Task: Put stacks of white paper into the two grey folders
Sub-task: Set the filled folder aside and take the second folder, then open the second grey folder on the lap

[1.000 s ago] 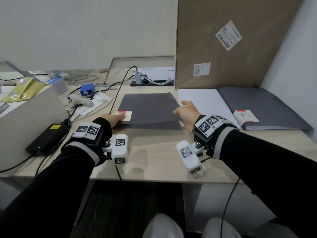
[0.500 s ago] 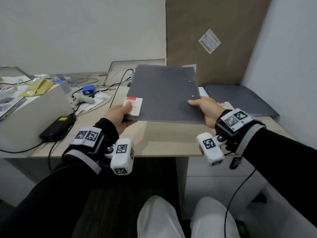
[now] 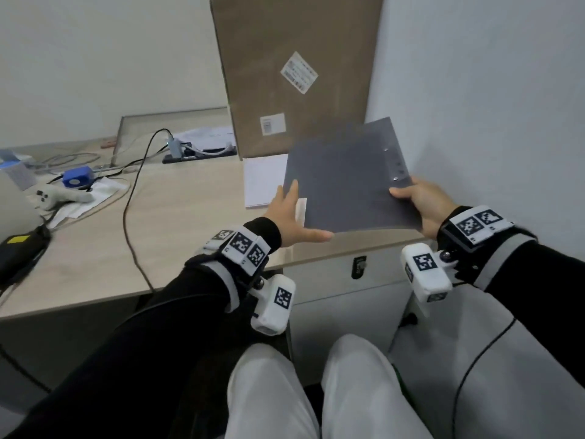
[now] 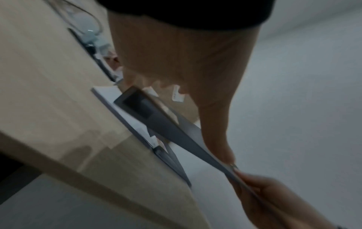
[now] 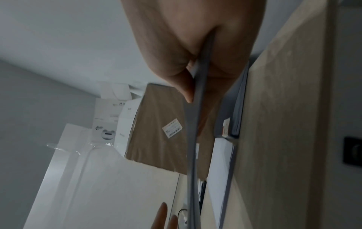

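A grey folder (image 3: 351, 179) hangs closed in the air over the right end of the desk (image 3: 190, 223), tilted up at the far side. My right hand (image 3: 418, 205) pinches its near right corner, thumb on top. My left hand (image 3: 294, 217) is at the folder's left edge with straight fingers and thumb spread, gripping nothing. In the right wrist view its fingertips (image 5: 162, 212) stand apart from the folder's edge (image 5: 192, 139). A stack of white paper (image 3: 264, 179) lies on the desk beside the folder. The second grey folder (image 4: 172, 162) lies on the desk below, hidden in the head view.
A tall cardboard box (image 3: 294, 74) leans at the back, with the wall (image 3: 474, 122) close on the right. Cables (image 3: 133, 191), a game controller (image 3: 60, 194) and a black power brick (image 3: 19, 255) lie to the left. A locked drawer unit (image 3: 357, 267) stands under the desk.
Both hands lifted the folder off the desk and carried it right, over the other folder. My left hand has let go of its labelled corner; my right hand still holds it.
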Tool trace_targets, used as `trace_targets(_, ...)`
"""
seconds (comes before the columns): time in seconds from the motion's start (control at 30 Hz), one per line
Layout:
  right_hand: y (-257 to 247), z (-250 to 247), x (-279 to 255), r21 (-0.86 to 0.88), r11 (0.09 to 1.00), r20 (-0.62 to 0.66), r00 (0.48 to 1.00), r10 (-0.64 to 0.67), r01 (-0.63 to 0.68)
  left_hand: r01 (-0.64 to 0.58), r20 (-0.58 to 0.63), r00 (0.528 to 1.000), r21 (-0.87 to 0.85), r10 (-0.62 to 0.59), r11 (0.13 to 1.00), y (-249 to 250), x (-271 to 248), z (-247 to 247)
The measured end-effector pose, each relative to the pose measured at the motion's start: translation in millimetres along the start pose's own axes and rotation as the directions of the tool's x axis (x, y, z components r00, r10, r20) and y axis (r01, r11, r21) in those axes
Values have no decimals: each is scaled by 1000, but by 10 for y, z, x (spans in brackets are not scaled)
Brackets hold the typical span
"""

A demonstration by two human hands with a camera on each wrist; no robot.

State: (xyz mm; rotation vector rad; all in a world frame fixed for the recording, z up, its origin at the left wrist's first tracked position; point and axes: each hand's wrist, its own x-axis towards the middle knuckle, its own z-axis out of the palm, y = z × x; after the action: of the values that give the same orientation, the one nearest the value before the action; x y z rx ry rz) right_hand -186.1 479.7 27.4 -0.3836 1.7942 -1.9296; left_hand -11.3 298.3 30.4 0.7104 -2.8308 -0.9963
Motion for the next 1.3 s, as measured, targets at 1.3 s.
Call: trace_targets(1.3, 397, -529, -278, -184, 979, -252, 967, 34, -82, 553, 318, 827, -607, -463, 570, -471, -599, 315)
